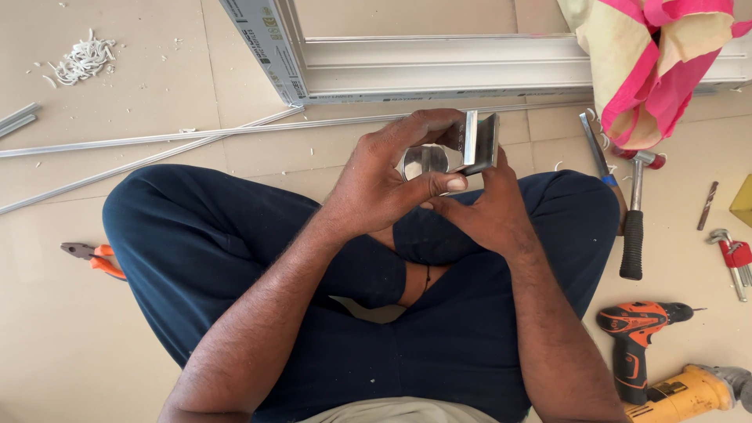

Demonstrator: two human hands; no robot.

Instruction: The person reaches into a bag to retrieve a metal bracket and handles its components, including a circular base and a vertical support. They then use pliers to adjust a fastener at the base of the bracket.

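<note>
Two hands (376,184) (478,207) grip grey metal bracket (479,143).

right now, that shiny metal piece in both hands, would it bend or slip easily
The metal bracket looks like rigid angled aluminium, so it probably won't flex. Its polished face may be slippery, though the left hand and right hand pinch it from both sides. It is likely light for its size.

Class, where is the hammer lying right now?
In the head view, the hammer lies on the floor at the person's right, beside the right knee, between a chisel and hex keys.
</note>
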